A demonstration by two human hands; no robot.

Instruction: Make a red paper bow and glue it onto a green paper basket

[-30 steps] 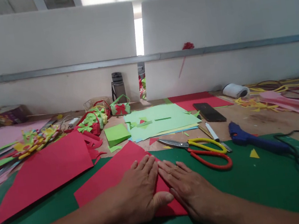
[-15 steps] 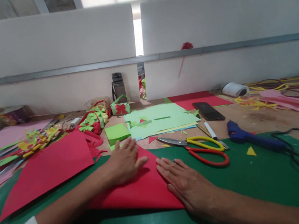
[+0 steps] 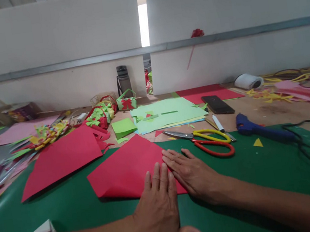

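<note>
A folded red paper sheet (image 3: 124, 168) lies on the green mat (image 3: 238, 173) in front of me. My left hand (image 3: 159, 207) rests flat at its near edge, fingers stretched out onto the paper. My right hand (image 3: 190, 170) lies flat beside it, fingers spread over the sheet's right edge. Neither hand holds anything. The sheet's near-left corner curls up slightly.
A second red sheet (image 3: 63, 159) lies to the left. Scissors (image 3: 204, 141) with yellow and red handles, a white marker (image 3: 217, 123), a blue glue gun (image 3: 261, 130) with its cable, a phone (image 3: 217, 104), light green sheets (image 3: 169, 114), paper baskets (image 3: 126, 101) and a bottle (image 3: 123, 79) lie beyond.
My left hand has pulled back from the sheet's far left part to its near edge. My right hand has stayed on the right edge. The view has tilted down slightly.
</note>
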